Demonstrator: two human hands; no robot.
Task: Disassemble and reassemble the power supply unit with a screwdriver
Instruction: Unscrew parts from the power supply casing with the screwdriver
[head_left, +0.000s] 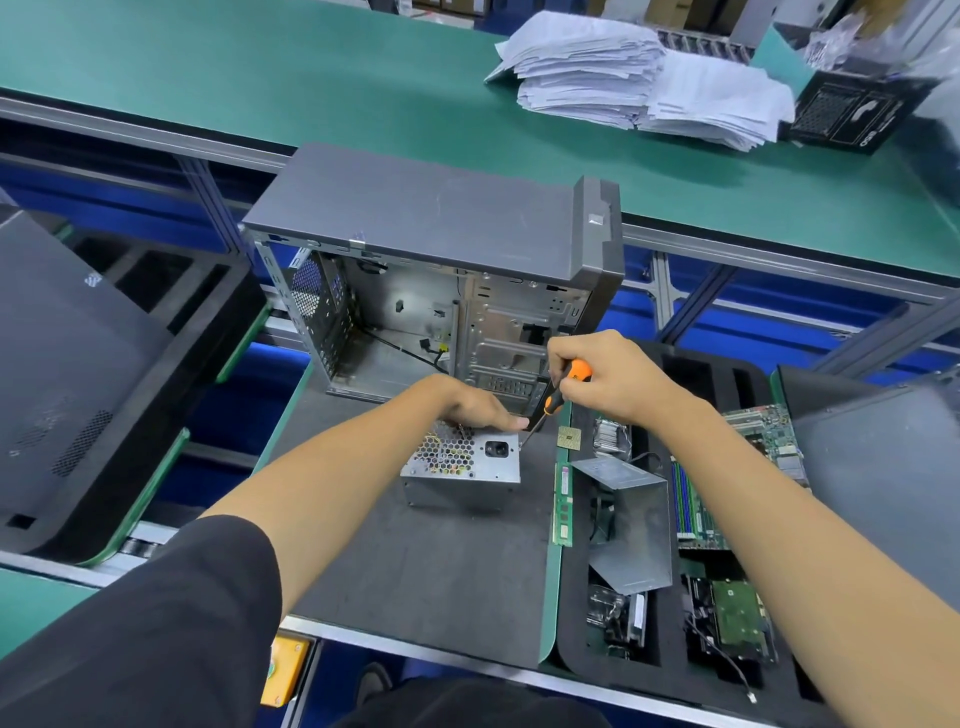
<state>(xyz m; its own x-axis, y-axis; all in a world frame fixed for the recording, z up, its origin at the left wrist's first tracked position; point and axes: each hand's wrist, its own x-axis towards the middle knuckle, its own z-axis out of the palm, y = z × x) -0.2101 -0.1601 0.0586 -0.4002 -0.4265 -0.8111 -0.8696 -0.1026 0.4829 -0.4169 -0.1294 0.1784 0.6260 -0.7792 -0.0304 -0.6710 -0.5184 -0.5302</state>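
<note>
Nearest me, my left hand (480, 410) presses flat on the PSU (464, 462), mid-mat before the case (441, 270); my right hand (602, 376) grips the screwdriver (563, 389), tip at its right corner. Rigid, heavy, sharp-edged, I judge: hold its flat sides.

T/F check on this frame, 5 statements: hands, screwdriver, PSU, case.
1. The right hand grips the screwdriver. True.
2. The PSU sits inside the case. False: it sits on the mat in front of the case.
3. The left hand rests on the PSU. True.
4. The screwdriver tip is at the PSU's top right corner. True.
5. The screwdriver handle is blue. False: orange and black.
</note>
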